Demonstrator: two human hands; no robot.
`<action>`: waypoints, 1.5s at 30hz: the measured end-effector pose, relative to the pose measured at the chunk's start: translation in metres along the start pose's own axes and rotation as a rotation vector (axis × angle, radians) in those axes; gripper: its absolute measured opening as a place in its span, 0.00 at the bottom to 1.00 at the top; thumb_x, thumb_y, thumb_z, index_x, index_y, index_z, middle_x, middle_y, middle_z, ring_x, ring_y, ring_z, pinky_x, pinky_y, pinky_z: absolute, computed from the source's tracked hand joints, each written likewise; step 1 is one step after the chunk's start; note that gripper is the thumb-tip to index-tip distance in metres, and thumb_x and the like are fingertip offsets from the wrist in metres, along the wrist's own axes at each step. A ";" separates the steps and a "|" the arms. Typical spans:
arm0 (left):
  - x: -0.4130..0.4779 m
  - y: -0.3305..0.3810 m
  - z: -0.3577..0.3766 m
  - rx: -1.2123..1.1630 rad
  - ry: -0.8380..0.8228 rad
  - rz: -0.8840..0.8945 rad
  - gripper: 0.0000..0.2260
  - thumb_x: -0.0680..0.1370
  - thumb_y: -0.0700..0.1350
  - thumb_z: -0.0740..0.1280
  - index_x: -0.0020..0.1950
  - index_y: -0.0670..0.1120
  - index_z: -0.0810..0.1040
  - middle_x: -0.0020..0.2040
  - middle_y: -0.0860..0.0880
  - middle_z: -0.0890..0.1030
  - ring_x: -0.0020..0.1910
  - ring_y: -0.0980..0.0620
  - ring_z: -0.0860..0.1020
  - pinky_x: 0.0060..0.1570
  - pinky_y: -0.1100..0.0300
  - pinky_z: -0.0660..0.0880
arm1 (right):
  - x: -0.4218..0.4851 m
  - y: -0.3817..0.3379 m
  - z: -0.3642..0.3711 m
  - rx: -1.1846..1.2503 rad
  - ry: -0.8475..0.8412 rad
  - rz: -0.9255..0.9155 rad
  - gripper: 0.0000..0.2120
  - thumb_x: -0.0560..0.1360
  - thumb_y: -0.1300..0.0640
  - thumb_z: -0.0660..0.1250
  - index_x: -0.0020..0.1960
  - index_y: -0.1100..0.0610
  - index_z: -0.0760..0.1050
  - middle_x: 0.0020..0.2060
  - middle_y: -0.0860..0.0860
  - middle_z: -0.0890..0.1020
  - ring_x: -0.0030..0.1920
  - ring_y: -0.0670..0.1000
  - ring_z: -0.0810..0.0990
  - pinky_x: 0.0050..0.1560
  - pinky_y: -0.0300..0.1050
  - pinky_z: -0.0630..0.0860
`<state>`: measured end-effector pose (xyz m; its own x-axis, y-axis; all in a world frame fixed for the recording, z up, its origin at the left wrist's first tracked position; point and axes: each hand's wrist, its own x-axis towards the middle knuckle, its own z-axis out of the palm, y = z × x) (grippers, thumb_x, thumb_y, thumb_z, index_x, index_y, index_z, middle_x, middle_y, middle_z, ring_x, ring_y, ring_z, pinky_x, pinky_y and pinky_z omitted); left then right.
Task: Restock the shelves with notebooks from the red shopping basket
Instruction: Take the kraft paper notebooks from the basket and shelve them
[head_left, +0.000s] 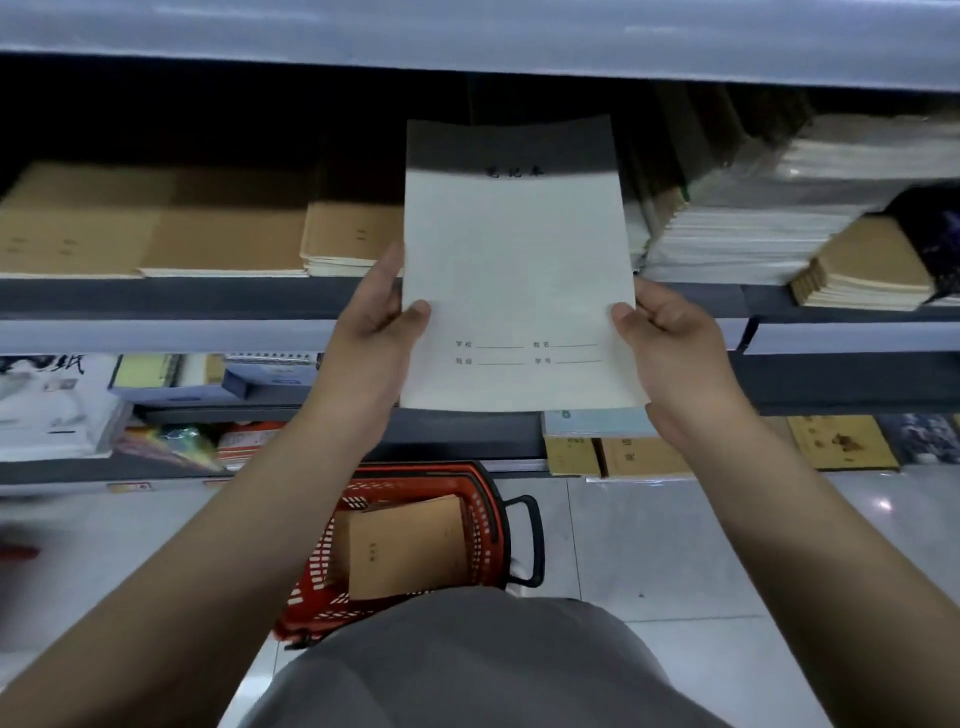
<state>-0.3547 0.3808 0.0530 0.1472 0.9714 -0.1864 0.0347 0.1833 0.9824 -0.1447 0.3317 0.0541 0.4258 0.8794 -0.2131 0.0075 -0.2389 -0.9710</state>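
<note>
2 hands (519, 338) gripping 1 pale notebook (514, 270), 1 red basket (415, 551) below

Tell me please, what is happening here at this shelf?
A person is restocking stationery shelves. Both hands hold one pale notebook upright in front of the shelf: the left hand grips its left edge, the right hand its right edge. It is not yet placed. On the floor below, the red basket still contains brown notebooks.

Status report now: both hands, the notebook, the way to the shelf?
Left hand and right hand grip white notebook by its side edges. Held upright before shelf. Brown notebooks remain in red basket. Nothing blocks.
</note>
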 end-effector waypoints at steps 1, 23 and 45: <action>0.002 -0.003 0.004 0.011 -0.003 -0.006 0.22 0.83 0.34 0.57 0.72 0.55 0.70 0.61 0.60 0.81 0.63 0.57 0.77 0.67 0.49 0.72 | 0.005 0.002 -0.003 -0.002 0.004 0.001 0.15 0.81 0.65 0.59 0.60 0.52 0.79 0.51 0.42 0.84 0.52 0.42 0.82 0.59 0.42 0.77; 0.012 -0.028 0.053 0.858 -0.238 0.019 0.58 0.71 0.47 0.77 0.77 0.50 0.29 0.76 0.62 0.42 0.59 0.67 0.57 0.44 0.85 0.62 | 0.072 0.042 -0.032 -0.285 0.219 -0.169 0.08 0.76 0.62 0.69 0.53 0.57 0.74 0.49 0.50 0.76 0.42 0.39 0.75 0.46 0.23 0.69; 0.047 -0.021 0.081 0.879 0.086 0.129 0.33 0.79 0.47 0.68 0.80 0.45 0.55 0.76 0.50 0.63 0.36 0.63 0.74 0.48 0.72 0.69 | 0.086 0.065 -0.018 -0.741 0.105 -0.818 0.11 0.74 0.62 0.66 0.55 0.63 0.81 0.57 0.57 0.81 0.58 0.60 0.78 0.54 0.45 0.73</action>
<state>-0.2686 0.4104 0.0228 0.1292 0.9908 -0.0395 0.7737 -0.0758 0.6290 -0.0915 0.3844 -0.0253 0.1190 0.8537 0.5071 0.8460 0.1802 -0.5018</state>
